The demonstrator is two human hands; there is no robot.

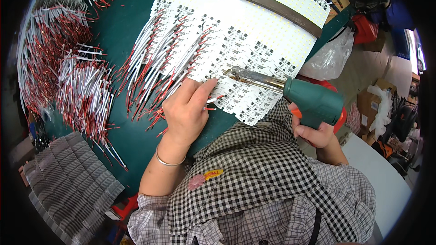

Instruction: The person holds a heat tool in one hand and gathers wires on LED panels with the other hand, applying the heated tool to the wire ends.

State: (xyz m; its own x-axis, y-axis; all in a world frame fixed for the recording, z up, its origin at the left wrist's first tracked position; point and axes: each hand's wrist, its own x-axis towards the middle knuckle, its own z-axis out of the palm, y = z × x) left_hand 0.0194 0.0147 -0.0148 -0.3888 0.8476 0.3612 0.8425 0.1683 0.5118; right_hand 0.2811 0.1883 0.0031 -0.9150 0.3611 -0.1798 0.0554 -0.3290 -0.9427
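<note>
wire is pinched in the left hand, partly hidden there; a soldering gun is clasped in the right hand, its tip held over white circuit boards on the bench, contact hard to make out.

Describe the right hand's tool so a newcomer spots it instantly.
On the green table, find the white circuit boards. At their lower right edge, the right hand holds a pistol-shaped tool, its metal nose over them. Unlike the curved brown bar, it has a green body and orange trigger.
</note>
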